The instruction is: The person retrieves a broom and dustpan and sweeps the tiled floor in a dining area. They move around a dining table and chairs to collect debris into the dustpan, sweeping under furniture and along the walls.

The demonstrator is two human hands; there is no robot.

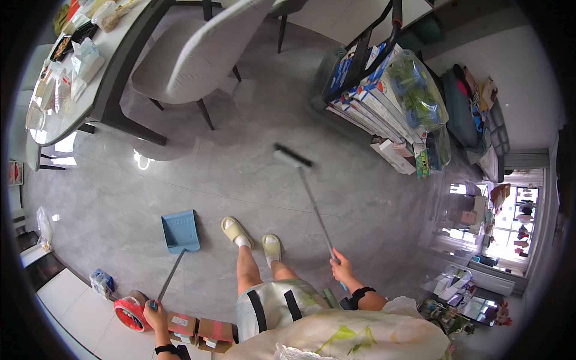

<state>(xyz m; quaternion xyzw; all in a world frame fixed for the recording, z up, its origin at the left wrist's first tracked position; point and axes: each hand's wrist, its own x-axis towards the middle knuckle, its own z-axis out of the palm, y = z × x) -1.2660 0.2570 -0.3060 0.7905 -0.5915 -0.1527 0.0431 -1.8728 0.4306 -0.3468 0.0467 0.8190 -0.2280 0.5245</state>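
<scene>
My left hand (156,317) grips the handle of a long-handled blue dustpan (181,229), whose pan rests on the floor left of my feet. In my right hand (343,269) is the grey stick of a broom (292,157). Its dark bristle head is slightly blurred and lies over the tiles ahead, right of centre. Between the two tools are my feet in pale green slippers (234,228). Grey glossy floor tiles (225,180) surround them.
A cart stacked with boxes (373,112) and bagged items stands ahead right. At upper left are a chair (180,67) and a dining table (96,105) bearing food containers. Cardboard boxes (216,328), a red-lined bin (129,313) and a wrapped pack (102,283) sit near my left hand.
</scene>
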